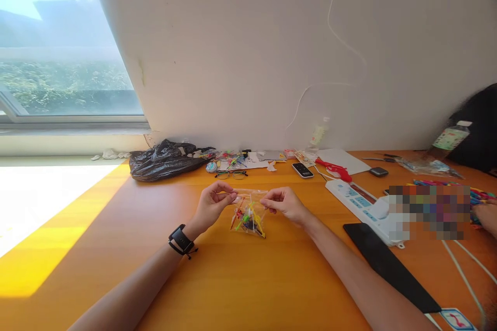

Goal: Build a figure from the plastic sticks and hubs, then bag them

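Note:
A clear plastic bag (250, 220) with small red, yellow, green and dark plastic parts inside is held up over the middle of the wooden table. My left hand (215, 205) pinches its upper left corner between thumb and fingers. On the opposite side, my right hand (285, 204) grips the bag's right edge in a similar pinch. The parts have gathered in the lower half of the bag. Whether the bag's top is sealed, I cannot tell. A black watch (181, 240) sits on my left wrist.
Along the wall lie a black plastic bag (166, 161), glasses (231, 175), a phone-like device (302, 170) and a red toy gun (334, 169). To the right are a white power strip (363, 209) and a black flat strip (388, 264). Another person's hand (486, 217) shows at the right edge.

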Available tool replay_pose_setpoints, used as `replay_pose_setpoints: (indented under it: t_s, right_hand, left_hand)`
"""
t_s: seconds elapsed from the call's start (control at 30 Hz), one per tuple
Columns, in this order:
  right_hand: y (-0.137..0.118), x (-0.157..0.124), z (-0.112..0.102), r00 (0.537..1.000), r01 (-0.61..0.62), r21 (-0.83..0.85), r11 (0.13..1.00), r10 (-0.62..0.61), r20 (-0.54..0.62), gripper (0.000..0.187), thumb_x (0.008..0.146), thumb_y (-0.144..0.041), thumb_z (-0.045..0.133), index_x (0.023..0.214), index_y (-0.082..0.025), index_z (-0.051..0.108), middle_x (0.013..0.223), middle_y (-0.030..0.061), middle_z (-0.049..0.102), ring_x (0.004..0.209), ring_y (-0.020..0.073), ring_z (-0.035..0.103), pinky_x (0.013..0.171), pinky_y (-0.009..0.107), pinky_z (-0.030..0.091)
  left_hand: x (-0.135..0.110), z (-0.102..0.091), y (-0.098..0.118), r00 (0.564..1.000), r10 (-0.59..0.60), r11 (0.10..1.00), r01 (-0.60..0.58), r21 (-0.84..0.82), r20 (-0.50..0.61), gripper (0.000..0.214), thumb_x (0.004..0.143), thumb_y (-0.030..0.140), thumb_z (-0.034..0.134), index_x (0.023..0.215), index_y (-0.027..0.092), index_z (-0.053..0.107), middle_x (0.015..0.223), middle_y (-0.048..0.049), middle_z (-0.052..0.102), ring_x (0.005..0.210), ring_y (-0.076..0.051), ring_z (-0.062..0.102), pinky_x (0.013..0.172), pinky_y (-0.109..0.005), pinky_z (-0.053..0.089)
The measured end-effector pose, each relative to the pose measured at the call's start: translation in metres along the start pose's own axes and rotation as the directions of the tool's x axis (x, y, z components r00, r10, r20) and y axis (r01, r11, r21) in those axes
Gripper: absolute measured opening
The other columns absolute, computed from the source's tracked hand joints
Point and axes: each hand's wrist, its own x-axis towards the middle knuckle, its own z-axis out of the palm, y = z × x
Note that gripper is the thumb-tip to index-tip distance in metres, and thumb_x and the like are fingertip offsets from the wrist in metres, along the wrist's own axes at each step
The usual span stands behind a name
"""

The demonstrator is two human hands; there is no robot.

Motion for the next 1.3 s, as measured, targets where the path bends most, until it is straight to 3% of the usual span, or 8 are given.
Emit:
replay_pose_setpoints:
  t_s: [0.17, 0.27, 0.37, 0.53, 0.63, 0.9, 1.3]
  right_hand:
    - [-0.002, -0.001, 0.007, 0.999, 0.028, 0.011, 1.0, -0.028, -0.044, 0.036, 0.072, -0.052, 0.089, 0.072, -0.017, 0.078, 0.065, 0.0017, 0.069, 0.057, 0.0122, 0.055, 0.056, 0.027, 0.043]
    - [-0.001, -0.001, 0.014, 0.998, 0.027, 0.014, 1.0, -0.027, -0.05, 0.038, 0.071, -0.053, 0.089, 0.073, -0.017, 0.078, 0.066, 0.0021, 0.069, 0.057, 0.0121, 0.055, 0.058, 0.027, 0.043]
    - [0.001, -0.001, 0.019, 0.999, 0.02, 0.005, 1.0, -0.02, -0.041, 0.038, 0.072, -0.053, 0.088, 0.073, -0.017, 0.078, 0.067, 0.0031, 0.071, 0.058, 0.0125, 0.056, 0.058, 0.027, 0.042]
    - [0.002, -0.001, 0.017, 1.0, 0.013, -0.009, 1.0, -0.013, -0.029, 0.037, 0.073, -0.053, 0.088, 0.075, -0.017, 0.079, 0.069, 0.0036, 0.072, 0.06, 0.0132, 0.057, 0.059, 0.028, 0.043]
    - [0.002, -0.001, 0.012, 0.999, 0.012, -0.015, 1.0, -0.013, -0.03, 0.038, 0.073, -0.053, 0.087, 0.074, -0.017, 0.078, 0.069, 0.0035, 0.072, 0.059, 0.0127, 0.056, 0.059, 0.027, 0.043]
    - [0.0, 0.001, 0.004, 1.0, 0.023, -0.023, 0.999, -0.023, -0.001, 0.036, 0.075, -0.051, 0.086, 0.075, -0.017, 0.078, 0.072, 0.0035, 0.073, 0.061, 0.0128, 0.058, 0.062, 0.028, 0.044]
    - [0.003, 0.004, -0.005, 0.999, 0.033, -0.021, 0.999, -0.032, 0.024, 0.038, 0.08, -0.054, 0.083, 0.081, -0.016, 0.077, 0.076, 0.0039, 0.073, 0.064, 0.0131, 0.057, 0.063, 0.028, 0.044]
  left_hand:
    - [-0.005, 0.01, 0.006, 0.989, -0.149, 0.976, 0.149, -0.159, 0.012, 0.05, 0.091, 0.054, 0.073, 0.124, 0.018, 0.061, 0.11, -0.0117, 0.077, 0.094, -0.022, 0.076, 0.085, -0.033, 0.06]
    - [-0.011, 0.021, 0.009, 0.983, -0.183, 0.982, 0.185, -0.037, 0.032, 0.052, 0.08, 0.048, 0.085, 0.115, 0.013, 0.07, 0.106, -0.0136, 0.078, 0.094, -0.025, 0.074, 0.082, -0.032, 0.058]
    - [-0.015, 0.027, 0.013, 0.974, -0.221, 0.973, 0.218, 0.074, 0.043, 0.039, 0.076, 0.043, 0.09, 0.091, 0.011, 0.075, 0.083, -0.0098, 0.078, 0.074, -0.02, 0.072, 0.067, -0.028, 0.055]
    - [-0.012, 0.021, 0.019, 0.968, -0.249, 0.963, 0.243, 0.116, 0.043, 0.043, 0.075, 0.046, 0.089, 0.059, 0.014, 0.066, 0.051, -0.0011, 0.062, 0.046, -0.011, 0.053, 0.047, -0.022, 0.036]
    - [-0.011, 0.018, 0.023, 0.955, -0.278, 0.959, 0.27, 0.092, 0.098, 0.044, 0.079, 0.048, 0.086, 0.059, 0.014, 0.067, 0.05, -0.001, 0.06, 0.046, -0.01, 0.051, 0.046, -0.022, 0.034]
    - [-0.011, 0.014, 0.025, 0.936, -0.314, 0.949, 0.312, 0.04, 0.159, 0.04, 0.085, 0.052, 0.08, 0.076, 0.013, 0.076, 0.065, -0.0057, 0.072, 0.054, -0.013, 0.058, 0.055, -0.025, 0.042]
    - [-0.009, 0.015, 0.023, 0.947, -0.275, 0.961, 0.271, 0.05, 0.166, 0.045, 0.086, 0.057, 0.077, 0.078, 0.012, 0.073, 0.069, -0.0049, 0.068, 0.06, -0.012, 0.055, 0.055, -0.023, 0.04]
